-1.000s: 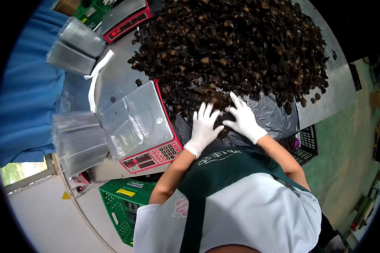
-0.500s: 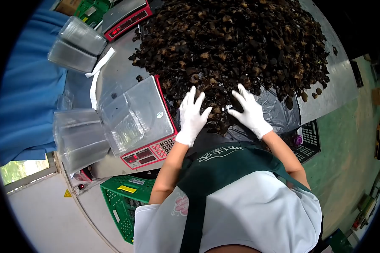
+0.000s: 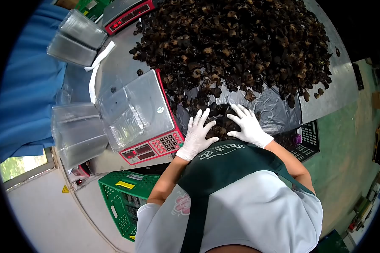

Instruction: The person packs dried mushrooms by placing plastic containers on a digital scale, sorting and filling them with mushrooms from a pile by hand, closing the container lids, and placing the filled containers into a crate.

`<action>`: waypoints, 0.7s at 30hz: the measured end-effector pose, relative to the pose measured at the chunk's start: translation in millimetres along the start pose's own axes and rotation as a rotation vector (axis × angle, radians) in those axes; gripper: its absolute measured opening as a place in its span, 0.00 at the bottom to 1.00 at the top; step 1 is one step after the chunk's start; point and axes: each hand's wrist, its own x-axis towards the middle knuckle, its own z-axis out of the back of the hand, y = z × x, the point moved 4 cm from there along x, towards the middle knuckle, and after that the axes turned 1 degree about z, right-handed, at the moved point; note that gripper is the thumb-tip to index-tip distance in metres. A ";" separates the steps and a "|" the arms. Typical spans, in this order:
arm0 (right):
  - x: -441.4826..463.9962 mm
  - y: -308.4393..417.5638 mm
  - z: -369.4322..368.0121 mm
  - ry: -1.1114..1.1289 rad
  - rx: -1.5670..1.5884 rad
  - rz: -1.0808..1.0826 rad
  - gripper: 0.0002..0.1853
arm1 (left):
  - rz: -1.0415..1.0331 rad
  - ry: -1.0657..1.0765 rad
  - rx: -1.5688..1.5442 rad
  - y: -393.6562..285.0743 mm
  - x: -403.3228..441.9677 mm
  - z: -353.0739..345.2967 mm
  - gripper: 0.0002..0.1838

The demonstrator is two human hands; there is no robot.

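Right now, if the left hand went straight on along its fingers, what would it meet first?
Most likely the loose dark pieces just ahead of the left hand, at the near edge of the big pile; depth is unclear from this one view.

From afar I count two gloved hands [image 3: 197, 134] [image 3: 248, 126] by the near edge of the table [image 3: 331, 80], one dark heap [image 3: 240, 46] beyond them, two red scales [image 3: 154, 95] [image 3: 131, 17] with plates showing and two clear-plastic stacks [image 3: 78, 137] [image 3: 76, 38] leftward, and one black crate [image 3: 310, 139] by its near-right corner.
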 end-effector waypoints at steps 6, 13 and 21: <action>-17.7 -21.4 46.0 -0.116 -0.001 -0.190 0.47 | 0.200 -0.032 0.013 -2.9 -4.7 15.3 0.59; -39.6 -42.9 36.4 0.274 -0.105 -0.432 0.66 | 0.403 0.221 0.018 -8.5 0.4 14.2 0.62; -17.8 -20.9 8.5 0.185 0.100 -0.331 0.67 | 0.169 0.094 -0.219 -9.8 14.9 -5.7 0.62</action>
